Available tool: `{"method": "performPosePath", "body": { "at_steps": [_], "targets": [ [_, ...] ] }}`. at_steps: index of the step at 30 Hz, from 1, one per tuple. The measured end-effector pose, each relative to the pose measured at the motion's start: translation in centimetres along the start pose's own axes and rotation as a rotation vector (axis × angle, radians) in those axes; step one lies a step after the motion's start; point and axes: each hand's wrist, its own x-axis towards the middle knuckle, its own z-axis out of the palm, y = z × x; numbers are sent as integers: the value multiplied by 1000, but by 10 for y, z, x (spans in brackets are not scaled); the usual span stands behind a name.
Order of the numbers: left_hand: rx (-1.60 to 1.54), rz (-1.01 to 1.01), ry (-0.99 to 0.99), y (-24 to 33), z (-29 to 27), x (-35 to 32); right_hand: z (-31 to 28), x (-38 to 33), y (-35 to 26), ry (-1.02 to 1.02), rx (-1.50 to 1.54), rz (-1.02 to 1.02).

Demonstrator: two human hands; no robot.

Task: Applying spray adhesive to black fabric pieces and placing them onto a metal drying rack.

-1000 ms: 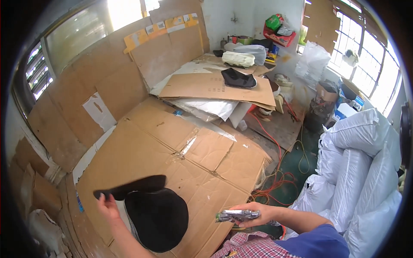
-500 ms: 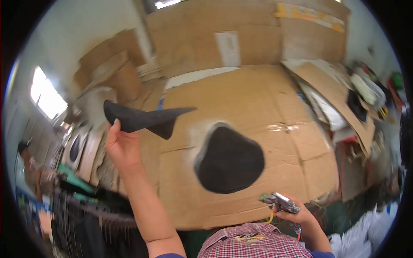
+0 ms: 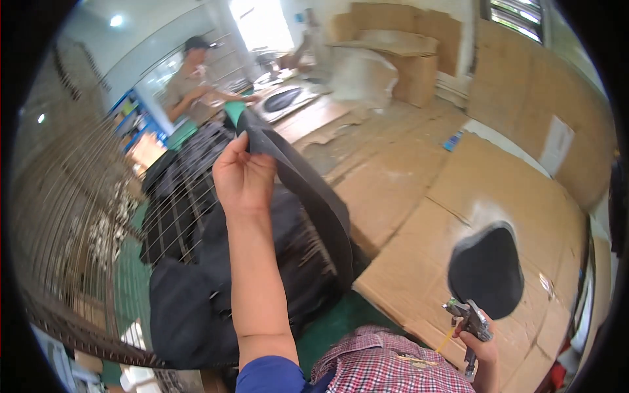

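Note:
Pinched in my left hand (image 3: 246,180) is the edge of a thin, flexible black sheet piece (image 3: 304,187). It hangs over the rack side, curving down to the right past several dark pieces (image 3: 252,262). My right hand (image 3: 483,344) grips a metal spray gun (image 3: 473,322), with a thin yellow hose below it. Just beyond the gun, a rounded black sheet piece (image 3: 488,272) lies flat on the cardboard-covered table (image 3: 419,262). Pale residue marks the cardboard around that piece.
A wire rack (image 3: 85,242) curves along the left side. Further back, a person in a cap (image 3: 190,85) stands by another work surface with a dark oval piece (image 3: 282,100) on it. Cardboard boxes (image 3: 413,72) and an upright cardboard panel (image 3: 537,98) border the table.
My view has swung left toward the rack and the other person. My left hand has carried the black sheet piece from above the table to the rack side. The spray gun remains in my right hand.

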Motion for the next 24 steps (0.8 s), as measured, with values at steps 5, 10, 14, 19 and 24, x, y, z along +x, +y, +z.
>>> {"method": "performPosePath", "body": {
  "at_steps": [5,10,14,19,24],
  "targets": [
    [334,322,-7,188,-44,-39,74,24,3,-87,-49,28],
    [540,773,434,350,-112,-98,120,47,7,-210,-123,35],
    [605,942,781,440,-191,-192,138,60,-1,-321,-204,79],
    [723,828,1637,400,-211,-216,145,51,3,-300,-251,109],
    [804,900,982,281,-155,-144,105,39,-1,-148,-219,71]
  ]
}}
